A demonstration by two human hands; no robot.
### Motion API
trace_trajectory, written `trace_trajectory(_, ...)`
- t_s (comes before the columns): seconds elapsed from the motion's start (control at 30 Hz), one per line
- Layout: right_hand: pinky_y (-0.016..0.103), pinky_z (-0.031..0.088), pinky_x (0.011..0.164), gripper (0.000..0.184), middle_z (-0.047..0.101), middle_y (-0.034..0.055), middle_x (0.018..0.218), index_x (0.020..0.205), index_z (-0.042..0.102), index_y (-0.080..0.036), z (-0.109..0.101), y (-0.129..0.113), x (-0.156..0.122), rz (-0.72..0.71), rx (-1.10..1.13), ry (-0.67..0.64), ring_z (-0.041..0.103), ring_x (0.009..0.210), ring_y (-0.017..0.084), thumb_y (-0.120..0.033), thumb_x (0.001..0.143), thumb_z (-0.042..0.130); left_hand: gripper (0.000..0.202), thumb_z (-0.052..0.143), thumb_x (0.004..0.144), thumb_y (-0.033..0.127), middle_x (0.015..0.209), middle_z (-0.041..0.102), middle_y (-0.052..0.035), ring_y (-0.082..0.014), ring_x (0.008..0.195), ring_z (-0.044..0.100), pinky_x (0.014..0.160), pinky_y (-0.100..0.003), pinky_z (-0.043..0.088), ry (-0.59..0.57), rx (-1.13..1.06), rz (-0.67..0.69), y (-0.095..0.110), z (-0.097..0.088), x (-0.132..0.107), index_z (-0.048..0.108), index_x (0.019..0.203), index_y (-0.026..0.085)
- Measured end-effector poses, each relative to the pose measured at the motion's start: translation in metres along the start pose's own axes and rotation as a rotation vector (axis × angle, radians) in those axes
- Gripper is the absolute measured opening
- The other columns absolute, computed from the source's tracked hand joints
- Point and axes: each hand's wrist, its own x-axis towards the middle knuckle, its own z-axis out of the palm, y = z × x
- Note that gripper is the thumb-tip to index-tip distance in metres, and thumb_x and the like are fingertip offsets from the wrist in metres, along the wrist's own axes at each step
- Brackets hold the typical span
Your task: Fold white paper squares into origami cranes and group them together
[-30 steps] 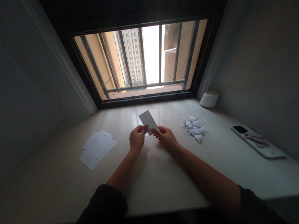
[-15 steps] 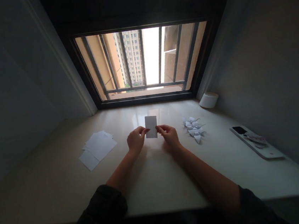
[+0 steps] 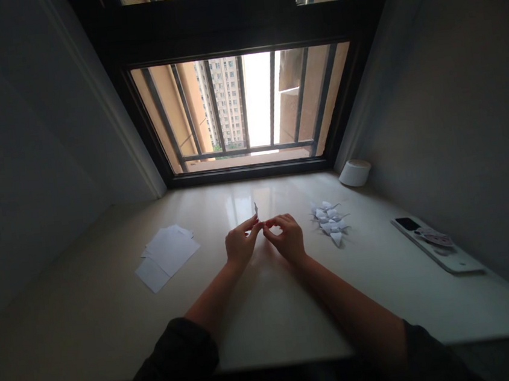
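A small piece of paper stands nearly edge-on between my hands, above the middle of the pale counter. My left hand pinches it from the left, thumb and fingers closed. From the right, my right hand pinches near its lower end, thumb and forefinger pressed together. The fingertips of both hands almost meet and hide the lower part of the paper. To the right lies a cluster of small folded white paper pieces. Flat on the left rests a loose stack of white paper sheets.
A phone with a decorated back lies by the right wall. Behind it, a white cup-like object stands in the corner near the window. The dark window frame borders the far edge, with bars outside.
The paper has turned from facing me flat to nearly edge-on. Both hands have come closer together, their fingertips now almost touching. The view has tilted up slightly.
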Motion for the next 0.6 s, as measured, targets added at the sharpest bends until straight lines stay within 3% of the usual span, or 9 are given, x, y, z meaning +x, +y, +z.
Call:
trace_trajectory(0.3, 0.034, 0.045, 0.076, 0.018, 0.069, 0.0043, 0.08, 0.08, 0.067, -0.024, 0.0, -0.001, 0.0, -0.076, 0.046, -0.044, 0.059, 0.08, 0.021, -0.035, 0.084, 0.054, 0.034, 0.067, 0.071, 0.043, 0.083, 0.073, -0.007, -0.0226, 0.083, 0.067, 0.076, -0.033, 0.049, 0.001, -0.298, -0.13, -0.009, 0.003, 0.008, 0.072, 0.092, 0.018)
trace_trajectory(0.6, 0.034, 0.048, 0.076, 0.027, 0.072, 0.0005, 0.091, 0.111, 0.059, -0.03, 0.0, 0.001, -0.003, 0.031, 0.132, -0.101, 0.068, 0.083, 0.022, -0.033, 0.085, 0.053, 0.042, 0.063, 0.074, 0.048, 0.095, 0.072, -0.009, -0.0224, 0.087, 0.067, 0.074, -0.032, 0.049, -0.102, -0.359, -0.152, -0.013, 0.005, 0.004, 0.068, 0.105, 0.02)
